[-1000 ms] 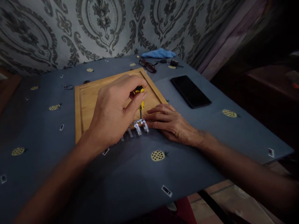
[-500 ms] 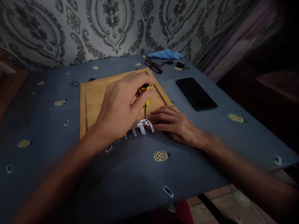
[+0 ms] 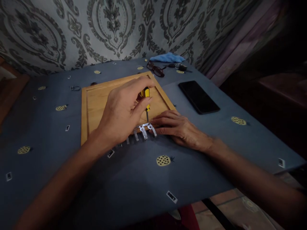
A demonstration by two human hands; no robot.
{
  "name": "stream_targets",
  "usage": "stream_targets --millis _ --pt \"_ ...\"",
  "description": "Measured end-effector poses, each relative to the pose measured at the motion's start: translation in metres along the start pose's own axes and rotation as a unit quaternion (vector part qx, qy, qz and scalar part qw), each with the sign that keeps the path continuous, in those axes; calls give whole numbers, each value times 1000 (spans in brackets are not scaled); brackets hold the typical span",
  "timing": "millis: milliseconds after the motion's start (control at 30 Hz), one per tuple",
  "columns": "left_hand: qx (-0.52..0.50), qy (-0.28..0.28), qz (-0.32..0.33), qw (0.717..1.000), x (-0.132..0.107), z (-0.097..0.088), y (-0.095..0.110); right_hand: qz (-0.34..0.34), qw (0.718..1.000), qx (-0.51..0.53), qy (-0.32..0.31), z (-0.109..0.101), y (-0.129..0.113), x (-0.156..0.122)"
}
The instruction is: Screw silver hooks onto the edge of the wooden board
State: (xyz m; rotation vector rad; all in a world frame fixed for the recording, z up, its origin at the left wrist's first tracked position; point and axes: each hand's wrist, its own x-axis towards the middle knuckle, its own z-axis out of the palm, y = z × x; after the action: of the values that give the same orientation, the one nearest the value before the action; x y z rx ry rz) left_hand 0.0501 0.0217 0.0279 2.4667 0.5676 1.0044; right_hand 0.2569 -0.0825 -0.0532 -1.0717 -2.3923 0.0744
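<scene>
My left hand (image 3: 121,110) is closed around the yellow and black handle of a screwdriver (image 3: 147,103), held nearly upright with its tip down by the right end of a metal hook rail (image 3: 145,126). The rail, with several hooks pointing toward me, lies along the near edge of a framed wooden board (image 3: 100,95); its left part is hidden behind my left hand and wrist. At the board's near right corner, my right hand (image 3: 176,127) holds the rail's right end against the wood, fingers together. Whether the screwdriver tip sits in a screw is too small to tell.
A black phone (image 3: 199,96) lies right of the board. Behind it are eyeglasses (image 3: 155,69), keys (image 3: 180,66) and a blue cloth (image 3: 168,57). A small ring-shaped item (image 3: 75,88) lies left of the board. The blue tablecloth (image 3: 134,179) has pineapple prints.
The view has shifted slightly. My left hand has turned a little on the screwdriver, showing more of its yellow handle. My right hand stays in place on the rail.
</scene>
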Motion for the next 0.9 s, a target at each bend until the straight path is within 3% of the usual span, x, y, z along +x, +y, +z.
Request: stream_targets --millis 133,233,900 --pt "-25 23 -9 999 3 -9 3 -3 1000 5 2 -1 1 0" --pt "-35 8 -16 999 3 -13 3 -5 1000 5 -3 -1 1 -1" --pt "-25 -4 6 1000 -3 -7 2 3 1000 28 -3 -1 1 -1"
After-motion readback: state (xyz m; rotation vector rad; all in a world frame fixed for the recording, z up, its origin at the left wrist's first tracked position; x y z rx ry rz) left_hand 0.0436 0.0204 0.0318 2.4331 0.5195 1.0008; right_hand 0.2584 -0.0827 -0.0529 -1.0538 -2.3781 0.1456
